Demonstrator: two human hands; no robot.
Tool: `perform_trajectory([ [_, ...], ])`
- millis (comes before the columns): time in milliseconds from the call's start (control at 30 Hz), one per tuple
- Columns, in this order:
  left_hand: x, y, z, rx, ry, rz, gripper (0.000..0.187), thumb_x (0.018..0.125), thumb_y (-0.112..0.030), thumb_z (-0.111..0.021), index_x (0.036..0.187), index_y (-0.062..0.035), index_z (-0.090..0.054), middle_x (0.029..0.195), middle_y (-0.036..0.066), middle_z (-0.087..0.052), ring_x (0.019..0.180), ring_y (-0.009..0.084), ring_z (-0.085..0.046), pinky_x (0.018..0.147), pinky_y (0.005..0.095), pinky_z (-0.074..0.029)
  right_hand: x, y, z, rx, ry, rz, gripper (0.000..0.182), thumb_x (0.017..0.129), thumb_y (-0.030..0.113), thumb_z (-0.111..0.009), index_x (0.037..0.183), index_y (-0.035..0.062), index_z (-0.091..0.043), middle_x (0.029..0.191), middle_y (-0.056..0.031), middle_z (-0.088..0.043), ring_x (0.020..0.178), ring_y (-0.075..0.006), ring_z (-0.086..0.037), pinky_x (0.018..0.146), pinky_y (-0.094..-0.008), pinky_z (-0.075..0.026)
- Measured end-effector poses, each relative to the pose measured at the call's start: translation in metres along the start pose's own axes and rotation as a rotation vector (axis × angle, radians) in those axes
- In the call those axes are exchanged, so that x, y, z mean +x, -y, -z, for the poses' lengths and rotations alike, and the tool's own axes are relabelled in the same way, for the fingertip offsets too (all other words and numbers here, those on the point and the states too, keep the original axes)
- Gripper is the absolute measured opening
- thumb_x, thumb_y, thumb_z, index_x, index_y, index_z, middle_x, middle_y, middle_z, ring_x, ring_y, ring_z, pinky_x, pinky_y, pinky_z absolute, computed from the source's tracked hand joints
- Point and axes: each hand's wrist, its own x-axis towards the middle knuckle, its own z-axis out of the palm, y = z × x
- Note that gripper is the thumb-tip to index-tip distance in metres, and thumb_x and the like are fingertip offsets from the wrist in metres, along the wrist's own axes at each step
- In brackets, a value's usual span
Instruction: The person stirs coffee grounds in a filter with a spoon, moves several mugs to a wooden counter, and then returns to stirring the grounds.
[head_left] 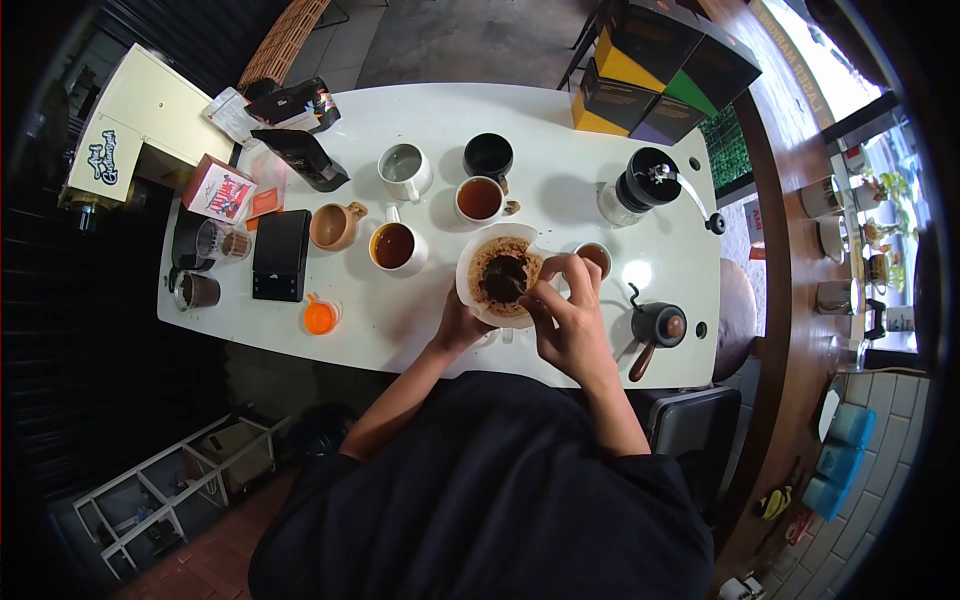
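White table [560, 150] | left hand [460, 325] mostly hidden under dripper [500, 275], grip unclear | right hand [570, 315] pinching its rim

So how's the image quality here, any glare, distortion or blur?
Head view: strong fisheye, the white table bows and the corners go black. A bright glare spot sits on the tabletop near the kettle; the window at the upper right is blown out. The right hand at the filter looks sharp.
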Motion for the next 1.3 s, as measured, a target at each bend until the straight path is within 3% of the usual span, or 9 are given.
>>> perform_trajectory([
  [433,-0.002,-0.013,0.008,-0.111,0.097,0.047,0.071,0.078,-0.031,-0.091,0.133,-0.0019,-0.056,0.126,0.012,-0.067,0.119,0.0269,-0.064,0.102,0.0407,-0.052,-0.004,0.0,0.002,0.068,-0.086,-0.052,0.021,0.078,0.003,-0.078,0.096,0.0048,-0.067,0.108,-0.0137,-0.052,0.102,-0.037,-0.049,0.089,-0.0468,-0.043],
  [633,-0.003,-0.017,0.011,-0.104,0.116,0.089,0.097,0.077,-0.04,-0.09,0.149,-0.0014,-0.036,0.153,0.018,-0.039,0.137,0.0315,-0.049,0.11,0.0459,-0.046,-0.006,-0.001,0.003,0.002,-0.023,-0.067,0.024,0.075,0.002,-0.078,0.095,0.0054,-0.066,0.109,-0.0137,-0.052,0.103,-0.0376,-0.049,0.089,-0.0478,-0.043],
  [700,-0.009,-0.023,0.033,0.436,-0.074,-0.231,0.105,0.078,-0.046,-0.088,0.153,-0.0017,-0.028,0.158,0.02,-0.025,0.147,0.0356,-0.033,0.118,0.0501,-0.035,-0.007,-0.001,0.004,0.004,-0.025,-0.072,0.023,0.075,0.002,-0.078,0.095,0.0055,-0.066,0.109,-0.0135,-0.052,0.103,-0.0372,-0.05,0.089,-0.0476,-0.043],
  [833,-0.008,-0.092,0.055,0.162,-0.514,-0.348,0.106,0.087,-0.071,-0.064,0.152,0.0035,-0.027,0.153,0.024,-0.037,0.146,0.0372,-0.035,0.122,0.0512,-0.024,-0.007,-0.002,0.006,0.003,-0.035,-0.05,0.021,0.077,0.004,-0.078,0.094,0.0057,-0.066,0.107,-0.0129,-0.053,0.104,-0.034,-0.052,0.09,-0.0463,-0.042],
  [933,0.018,-0.204,0.116,0.231,-0.506,-1.161,0.094,0.096,-0.078,-0.037,0.148,-0.0002,-0.038,0.155,0.022,-0.04,0.146,0.0385,-0.034,0.121,0.0579,-0.028,-0.004,-0.001,0.008,-0.011,-0.045,-0.016,0.018,0.078,0.005,-0.078,0.093,0.0061,-0.067,0.107,-0.0121,-0.053,0.104,-0.0309,-0.053,0.09,-0.0447,-0.041],
  [967,0.032,-0.276,0.075,0.083,-1.06,-1.246,0.086,0.095,-0.08,-0.034,0.138,-0.0072,-0.049,0.144,0.013,-0.047,0.137,0.0289,-0.043,0.118,0.0568,-0.03,-0.003,-0.001,0.008,-0.013,-0.033,-0.022,0.016,0.079,0.006,-0.077,0.093,0.0065,-0.067,0.107,-0.0114,-0.053,0.104,-0.0299,-0.054,0.09,-0.0434,-0.04],
  [1000,0.026,-0.327,0.079,-0.146,-0.746,-1.531,0.077,0.095,-0.077,-0.037,0.134,-0.0129,-0.052,0.133,0.004,-0.054,0.128,0.0199,-0.048,0.12,0.0513,-0.026,-0.003,-0.001,0.008,-0.019,-0.036,-0.033,0.016,0.079,0.006,-0.077,0.093,0.0065,-0.067,0.107,-0.0114,-0.053,0.104,-0.0299,-0.054,0.09,-0.0434,-0.04],
  [1033,0.009,-0.354,0.094,0.258,-0.903,-1.582,0.059,0.098,-0.068,-0.045,0.131,-0.0204,-0.057,0.129,-0.005,-0.059,0.13,0.013,-0.047,0.123,0.0487,-0.018,-0.004,0.0,0.007,-0.021,-0.022,-0.035,0.016,0.08,0.006,-0.077,0.092,0.0065,-0.067,0.107,-0.011,-0.053,0.104,-0.0299,-0.054,0.09,-0.043,-0.04],
  [1300,-0.085,-0.344,0.05,0.75,-1.329,-1.767,0.053,0.104,-0.04,-0.049,0.147,-0.0102,-0.039,0.151,0.004,-0.038,0.143,0.0154,-0.034,0.125,0.0392,-0.019,0.008,0.009,0.012,-0.078,0.046,0.077,0.012,0.08,0.009,-0.075,0.092,0.0067,-0.07,0.107,-0.0113,-0.053,0.105,-0.0305,-0.054,0.092,-0.0436,-0.041],
])
